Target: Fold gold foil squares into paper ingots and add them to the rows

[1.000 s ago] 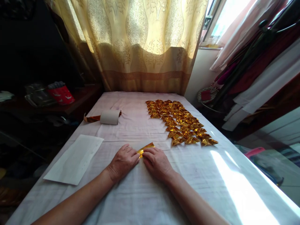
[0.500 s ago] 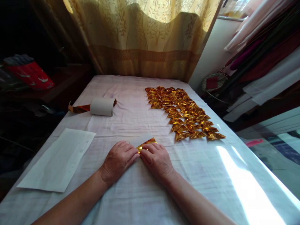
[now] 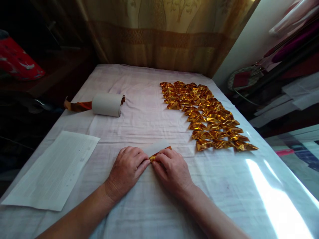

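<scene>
Gold foil paper (image 3: 159,151) is lying flat on the white cloth (image 3: 154,205) at the near middle of the table, and both hands are pressing on it. The left hand (image 3: 127,169) is pinching its left end with fingertips bent down; the right hand (image 3: 173,169) is gripping the right part, fingers curled over the fold. A second ago mostly gold was showing; now the white backing is turning up along the far edge and only a sliver of gold is peeking out, so a flap looks to be getting folded over and another crease is going in. Just beyond, to the right, rows of finished gold folded pieces (image 3: 209,116) are sitting in a neat band, well apart from the hands. To the far left, a white roll of foil (image 3: 106,104) is lying on its side with a gold tail trailing out. Nearer left, a white sheet (image 3: 52,169) is resting flat.
</scene>
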Demonstrator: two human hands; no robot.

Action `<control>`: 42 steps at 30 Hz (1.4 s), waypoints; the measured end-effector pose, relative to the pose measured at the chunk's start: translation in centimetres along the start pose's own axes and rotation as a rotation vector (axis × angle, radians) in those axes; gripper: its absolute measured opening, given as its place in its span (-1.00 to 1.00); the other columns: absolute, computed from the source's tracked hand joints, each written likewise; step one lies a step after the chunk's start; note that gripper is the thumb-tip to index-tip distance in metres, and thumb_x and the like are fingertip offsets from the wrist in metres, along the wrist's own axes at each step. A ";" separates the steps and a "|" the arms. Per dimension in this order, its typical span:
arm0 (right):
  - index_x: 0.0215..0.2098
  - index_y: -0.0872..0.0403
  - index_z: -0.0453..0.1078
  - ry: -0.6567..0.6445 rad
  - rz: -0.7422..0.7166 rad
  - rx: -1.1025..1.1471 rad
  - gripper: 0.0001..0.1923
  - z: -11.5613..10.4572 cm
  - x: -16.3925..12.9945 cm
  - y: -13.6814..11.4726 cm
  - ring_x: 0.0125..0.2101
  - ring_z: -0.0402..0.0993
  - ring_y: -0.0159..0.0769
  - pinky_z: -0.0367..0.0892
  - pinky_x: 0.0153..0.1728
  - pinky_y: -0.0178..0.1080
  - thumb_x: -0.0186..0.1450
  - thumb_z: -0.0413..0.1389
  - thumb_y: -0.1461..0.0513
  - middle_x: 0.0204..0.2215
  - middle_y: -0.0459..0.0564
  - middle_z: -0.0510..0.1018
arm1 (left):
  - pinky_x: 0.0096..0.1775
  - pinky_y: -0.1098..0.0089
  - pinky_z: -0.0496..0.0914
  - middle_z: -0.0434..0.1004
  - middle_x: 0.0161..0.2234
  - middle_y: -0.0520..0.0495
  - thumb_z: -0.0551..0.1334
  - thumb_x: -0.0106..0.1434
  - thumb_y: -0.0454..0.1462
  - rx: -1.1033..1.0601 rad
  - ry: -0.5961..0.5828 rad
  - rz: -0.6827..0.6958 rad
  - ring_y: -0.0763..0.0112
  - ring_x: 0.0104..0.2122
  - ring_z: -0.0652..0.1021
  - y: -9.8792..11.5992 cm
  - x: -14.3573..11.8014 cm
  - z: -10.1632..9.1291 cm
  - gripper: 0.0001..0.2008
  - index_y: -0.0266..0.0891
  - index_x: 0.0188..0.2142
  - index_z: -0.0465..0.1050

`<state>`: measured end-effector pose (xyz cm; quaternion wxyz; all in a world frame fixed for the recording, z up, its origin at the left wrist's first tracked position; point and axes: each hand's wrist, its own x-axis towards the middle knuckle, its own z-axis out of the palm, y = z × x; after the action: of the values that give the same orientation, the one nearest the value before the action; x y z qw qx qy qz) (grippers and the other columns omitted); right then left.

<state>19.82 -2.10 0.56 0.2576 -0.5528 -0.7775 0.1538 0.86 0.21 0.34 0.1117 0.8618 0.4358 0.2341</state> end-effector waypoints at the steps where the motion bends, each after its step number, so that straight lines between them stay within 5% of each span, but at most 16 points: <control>1: -0.32 0.03 0.48 0.004 0.005 0.008 -0.90 0.1 0.0 0.1 -0.26 0.44 -0.23 0.25 -0.24 -0.20 0.34 0.14 0.23 -0.31 -0.03 0.56 | -0.15 0.24 0.26 0.48 -0.34 0.01 0.14 0.41 -0.20 0.002 -0.002 -0.005 0.29 -0.27 0.43 0.0 0.0 0.0 -0.83 -0.17 -0.29 0.44; 13: -0.32 0.01 0.43 0.097 0.042 0.061 -0.93 0.6 0.0 0.1 -0.30 0.42 -0.25 0.21 -0.24 -0.22 0.34 0.12 0.24 -0.31 -0.05 0.55 | -0.11 0.22 0.25 0.44 -0.28 -0.02 0.13 0.40 -0.23 0.011 -0.037 -0.067 0.26 -0.23 0.41 0.2 0.1 -0.2 -0.87 -0.18 -0.30 0.38; 42: -0.35 0.03 0.43 0.038 0.075 -0.006 -0.93 0.5 0.4 -0.3 -0.30 0.40 -0.25 0.16 -0.29 -0.21 0.32 0.17 0.24 -0.32 -0.05 0.52 | -0.08 0.20 0.28 0.44 -0.15 -0.04 0.25 0.25 -0.27 -0.035 -0.075 -0.253 0.21 -0.12 0.41 0.7 0.7 0.1 -0.93 -0.15 -0.34 0.35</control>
<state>19.19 -1.83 0.46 0.2645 -0.5852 -0.7516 0.1506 1.80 0.36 0.75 0.1715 0.8059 0.5326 0.1936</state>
